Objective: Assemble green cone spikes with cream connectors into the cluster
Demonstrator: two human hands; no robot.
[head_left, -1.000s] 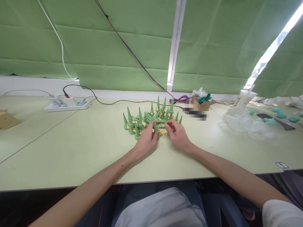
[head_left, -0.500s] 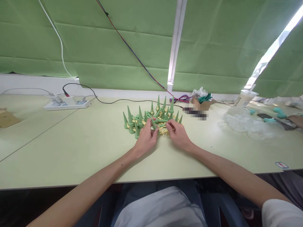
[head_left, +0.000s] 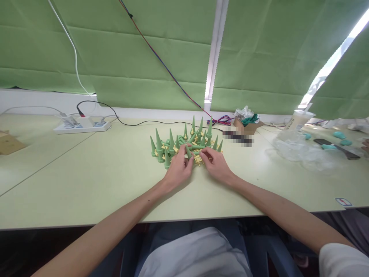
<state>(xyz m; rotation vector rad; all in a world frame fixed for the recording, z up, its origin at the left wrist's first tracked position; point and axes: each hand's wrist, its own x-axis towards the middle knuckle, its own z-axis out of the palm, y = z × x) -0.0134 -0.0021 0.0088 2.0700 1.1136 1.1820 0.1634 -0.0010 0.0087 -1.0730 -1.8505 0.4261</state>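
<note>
My left hand is closed on a green cone-shaped piece, its tip pointing up between thumb and fingers. Beside it on the right, my right hand is pinched, thumb against fingertips, close to some small yellow pieces; what it holds, if anything, is too small to make out. Around and behind both hands stands a cluster of green cones, most upright, a few lying on their sides, with small yellow parts on and among them. Fingers hide part of the cluster.
At the back left of the table lies a white power strip with a black cable. An open cardboard box with foil stands behind, right of the cones. Further right are clear plastic wrap, a cup and turquoise pieces.
My right hand has shifted slightly left, toward the small yellow pieces. My left hand keeps its hold on the green cone. At the far right edge, another person's hand has mostly left the view.
</note>
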